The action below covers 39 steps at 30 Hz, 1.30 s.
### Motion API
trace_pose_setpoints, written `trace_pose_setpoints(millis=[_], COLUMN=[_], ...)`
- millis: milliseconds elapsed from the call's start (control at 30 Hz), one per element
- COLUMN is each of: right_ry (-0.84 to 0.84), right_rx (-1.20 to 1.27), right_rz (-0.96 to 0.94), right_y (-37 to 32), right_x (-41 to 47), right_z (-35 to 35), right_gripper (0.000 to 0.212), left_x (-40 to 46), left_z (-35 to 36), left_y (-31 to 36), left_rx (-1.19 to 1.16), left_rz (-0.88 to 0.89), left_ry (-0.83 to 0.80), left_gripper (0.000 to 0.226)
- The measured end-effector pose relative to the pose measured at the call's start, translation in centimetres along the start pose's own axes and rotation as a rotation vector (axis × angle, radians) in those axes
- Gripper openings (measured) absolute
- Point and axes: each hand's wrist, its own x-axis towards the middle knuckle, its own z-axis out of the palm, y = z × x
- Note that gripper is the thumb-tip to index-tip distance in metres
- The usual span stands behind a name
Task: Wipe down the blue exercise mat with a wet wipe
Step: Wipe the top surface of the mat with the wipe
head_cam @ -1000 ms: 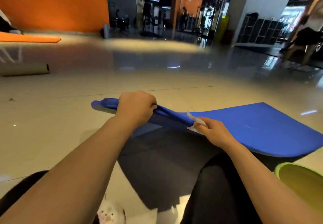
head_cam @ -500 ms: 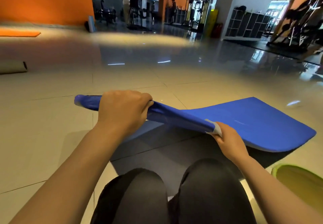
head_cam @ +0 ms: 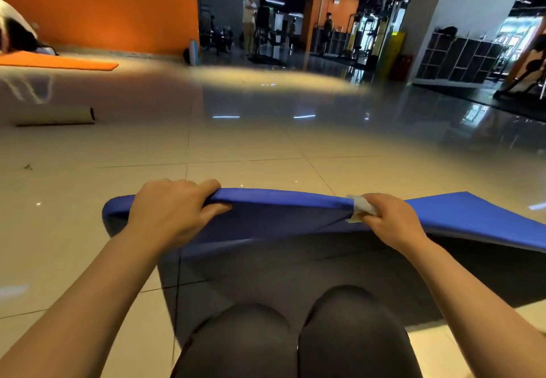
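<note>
The blue exercise mat (head_cam: 466,215) is lifted off the tiled floor along its near edge, with its dark underside facing me. My left hand (head_cam: 174,209) grips that edge near the left corner, fingers curled over the top. My right hand (head_cam: 390,218) pinches a white wet wipe (head_cam: 359,205) around the same edge further right. The mat's far right part slopes down towards the floor. My knees in dark trousers sit below the raised mat.
A rolled beige mat (head_cam: 56,115) lies on the floor at the left. An orange mat (head_cam: 59,63) with a person on it lies by the orange wall. People and gym machines stand far back. Cubby shelves (head_cam: 461,58) line the right.
The mat's near edge has risen and levelled out. My right hand with the wipe has slid to the right along the edge. The green object at the lower right has left the view.
</note>
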Motion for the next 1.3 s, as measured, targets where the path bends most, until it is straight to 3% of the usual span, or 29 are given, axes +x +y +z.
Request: trace_pose_setpoints(millis=[167, 300, 367, 500, 600, 767, 1033, 1133, 1300], right_ry=[0.137, 0.054, 0.062, 0.327, 0.453, 0.338, 0.369, 0.362, 0.432], right_rx=[0.050, 0.044, 0.010, -0.041, 0.011, -0.048, -0.255, -0.204, -0.107], right_rz=[-0.296, -0.360, -0.343, -0.376, -0.413, -0.376, -0.390, -0.382, -0.413], right_y=[-7.2, -12.7, -13.5, -13.2, -13.7, -14.5, -14.1, -14.3, -14.3], right_x=[4.0, 6.2, 7.6, 9.9, 11.6, 16.7, 17.8, 15.6, 9.9], right_z=[-8.2, -8.0, -6.5, -3.9, -1.9, -0.5, 0.5, -0.8, -3.1], right_gripper=[0.022, 0.015, 0.007, 0.034, 0.041, 0.022, 0.058, 0.058, 0.053], left_x=[-1.5, -3.6, -3.3, -0.8, -0.2, 0.8, 1.9, 1.7, -0.5], left_z=[-5.9, -6.4, -5.2, -2.8, -0.8, 1.6, 2.3, 0.6, -2.6], left_y=[-7.9, -11.1, -11.6, -13.0, -13.4, -12.5, -12.9, -12.6, -11.6], left_rx=[-0.223, -0.049, 0.004, 0.056, 0.047, 0.043, 0.032, 0.060, 0.100], left_rz=[-0.230, -0.344, -0.315, -0.205, -0.141, -0.220, -0.302, -0.340, -0.368], left_ry=[-0.078, -0.038, 0.034, 0.255, 0.341, 0.393, 0.394, 0.421, 0.316], left_gripper=[0.062, 0.059, 0.053, 0.061, 0.064, 0.060, 0.061, 0.065, 0.073])
